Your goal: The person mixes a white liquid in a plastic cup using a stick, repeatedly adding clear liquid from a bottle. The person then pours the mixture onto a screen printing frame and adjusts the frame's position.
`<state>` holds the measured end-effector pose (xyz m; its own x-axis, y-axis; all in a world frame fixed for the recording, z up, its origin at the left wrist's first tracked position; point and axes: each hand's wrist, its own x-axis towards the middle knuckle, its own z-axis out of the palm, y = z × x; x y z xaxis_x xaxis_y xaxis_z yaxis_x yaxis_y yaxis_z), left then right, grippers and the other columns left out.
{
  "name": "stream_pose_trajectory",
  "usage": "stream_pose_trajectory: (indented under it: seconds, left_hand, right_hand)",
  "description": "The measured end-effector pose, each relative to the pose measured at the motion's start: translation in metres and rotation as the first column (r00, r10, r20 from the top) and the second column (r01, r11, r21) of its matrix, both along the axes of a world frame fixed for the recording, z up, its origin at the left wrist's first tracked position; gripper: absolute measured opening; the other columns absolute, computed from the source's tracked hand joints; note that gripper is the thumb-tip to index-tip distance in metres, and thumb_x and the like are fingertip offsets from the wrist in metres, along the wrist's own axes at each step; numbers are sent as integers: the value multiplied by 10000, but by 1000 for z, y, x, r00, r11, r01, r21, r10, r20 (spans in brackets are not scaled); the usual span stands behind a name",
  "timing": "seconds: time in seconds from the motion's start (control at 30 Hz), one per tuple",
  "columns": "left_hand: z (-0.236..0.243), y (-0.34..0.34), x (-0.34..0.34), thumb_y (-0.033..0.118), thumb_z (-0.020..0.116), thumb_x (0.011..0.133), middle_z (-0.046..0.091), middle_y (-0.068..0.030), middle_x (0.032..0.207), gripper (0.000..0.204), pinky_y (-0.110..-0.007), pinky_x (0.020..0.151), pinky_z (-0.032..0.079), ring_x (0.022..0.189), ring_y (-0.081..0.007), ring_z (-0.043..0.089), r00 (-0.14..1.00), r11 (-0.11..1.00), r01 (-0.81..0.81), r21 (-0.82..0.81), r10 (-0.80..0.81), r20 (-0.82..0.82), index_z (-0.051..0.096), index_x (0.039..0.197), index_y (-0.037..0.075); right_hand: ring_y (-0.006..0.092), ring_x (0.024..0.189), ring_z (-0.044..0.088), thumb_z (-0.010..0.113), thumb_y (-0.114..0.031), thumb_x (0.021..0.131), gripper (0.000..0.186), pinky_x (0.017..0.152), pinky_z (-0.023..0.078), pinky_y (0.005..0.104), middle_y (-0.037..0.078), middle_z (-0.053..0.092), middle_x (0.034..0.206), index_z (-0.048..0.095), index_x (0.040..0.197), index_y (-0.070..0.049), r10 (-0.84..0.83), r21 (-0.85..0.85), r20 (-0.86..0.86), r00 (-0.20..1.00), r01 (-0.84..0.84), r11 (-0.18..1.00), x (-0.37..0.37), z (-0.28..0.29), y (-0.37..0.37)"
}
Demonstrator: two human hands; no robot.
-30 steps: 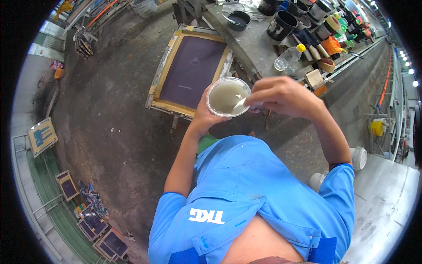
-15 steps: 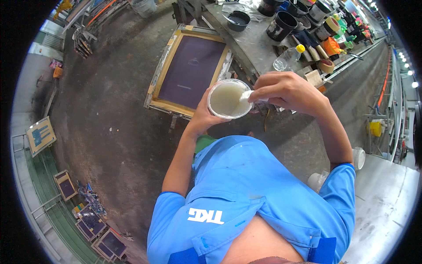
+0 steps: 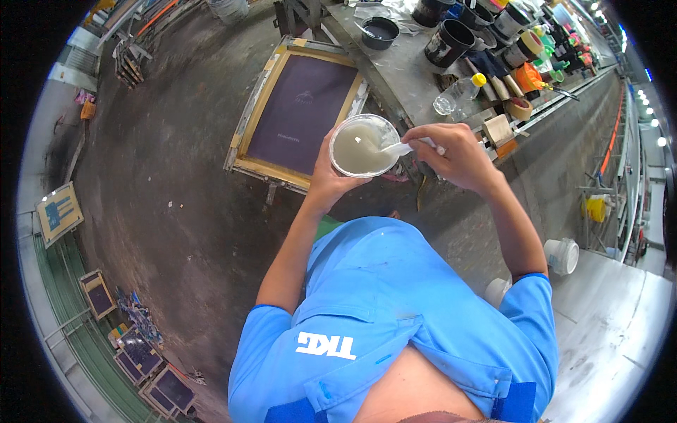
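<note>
My left hand (image 3: 328,178) is wrapped round the side of a clear plastic tub (image 3: 364,146), which holds a cloudy, pale grey-white liquid. Between the fingers of my right hand (image 3: 455,155) is a white plastic spatula or spoon (image 3: 400,149); its far end dips into the liquid at the tub's right side, so its full shape is hidden. Just beyond the tub, a wood-framed printing screen (image 3: 300,113) with dark purple mesh lies at a tilt, a small pale design showing on it.
At the upper right a workbench (image 3: 409,74) carries a black bowl (image 3: 379,32), a black bucket (image 3: 449,42), a clear bottle with a yellow cap (image 3: 460,95) and tape rolls (image 3: 519,108). White buckets (image 3: 562,256) stand to my right. More framed screens (image 3: 62,213) lean at the left.
The spatula's handle now shows more, and my right hand has drawn back slightly and lowered. The tub has shifted a little up and left, its liquid now swirled.
</note>
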<state>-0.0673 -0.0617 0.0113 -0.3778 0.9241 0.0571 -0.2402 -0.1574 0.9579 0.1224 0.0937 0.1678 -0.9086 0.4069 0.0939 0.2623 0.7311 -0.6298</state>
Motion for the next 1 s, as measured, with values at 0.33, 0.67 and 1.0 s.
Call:
stream_pose_trajectory:
  seconds: [0.33,0.67,1.0]
  left_hand:
    - [-3,5,9,49,968,615,510,-95,1502,1118,-430,1194,414,1404,-244,503,1000,1000,18,-15,-17,20,367,1557,78]
    - [-3,2,11,59,972,627,512,-92,1496,1113,-422,1196,417,1396,-238,508,999,1000,18,-11,-17,45,363,1557,79]
    - [-4,4,16,59,969,635,518,-93,1487,1098,-422,1191,422,1391,-239,511,998,999,45,-14,-45,32,367,1553,72]
  right_hand:
    - [270,772,744,695,-90,950,165,687,574,361,176,762,965,760,1093,-40,-61,-30,-98,993,58,998,0,-13,5]
    - [237,796,758,709,-121,943,164,733,583,353,165,763,897,767,1067,-31,-96,-84,-48,994,92,992,0,-14,2]
    - [282,794,747,686,-90,954,151,726,589,383,153,757,958,750,1071,-20,-45,-52,-52,998,42,998,5,-12,-8]
